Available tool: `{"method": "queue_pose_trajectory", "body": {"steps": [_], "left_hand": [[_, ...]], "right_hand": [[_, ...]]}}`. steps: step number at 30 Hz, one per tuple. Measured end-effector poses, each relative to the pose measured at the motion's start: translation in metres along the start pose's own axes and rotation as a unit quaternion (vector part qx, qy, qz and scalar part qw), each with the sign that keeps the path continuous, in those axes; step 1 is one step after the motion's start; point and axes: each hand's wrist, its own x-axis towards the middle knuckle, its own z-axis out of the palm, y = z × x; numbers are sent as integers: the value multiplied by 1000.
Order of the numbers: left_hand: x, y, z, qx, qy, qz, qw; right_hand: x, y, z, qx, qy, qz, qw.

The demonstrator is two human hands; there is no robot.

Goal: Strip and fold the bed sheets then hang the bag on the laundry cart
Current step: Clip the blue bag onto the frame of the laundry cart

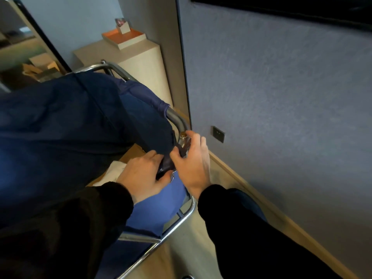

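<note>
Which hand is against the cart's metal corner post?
The right hand, at the brass-capped post; the left hand sits lower, gripping the dark bag strap.

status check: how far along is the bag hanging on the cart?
Looks done: the blue bag already drapes over the cart frame at its far side. In hand: left hand and right hand hold the bag's dark strap beside the corner post. Left: securing that strap. Stripping and folding cannot be judged; no bed shows.

A grey-blue textured wall (281, 97) is fitted with a dark socket plate (218, 134) and edged by a wooden skirting board (261, 200), while an orange tray (122, 37) is set on a beige cabinet (141, 63).
</note>
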Motion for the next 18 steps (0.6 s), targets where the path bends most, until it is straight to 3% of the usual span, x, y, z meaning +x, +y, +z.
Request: {"method": "queue_pose_trajectory", "body": {"steps": [7,18], "left_hand": [[-68,3,-11,12,18,21,1000],[-162,-1,-20,44,-29,26,998]], "right_hand": [[-56,-10,-6,-87,-46,-11,995],[-149,-34,-6,-169,-62,-35,983]]}}
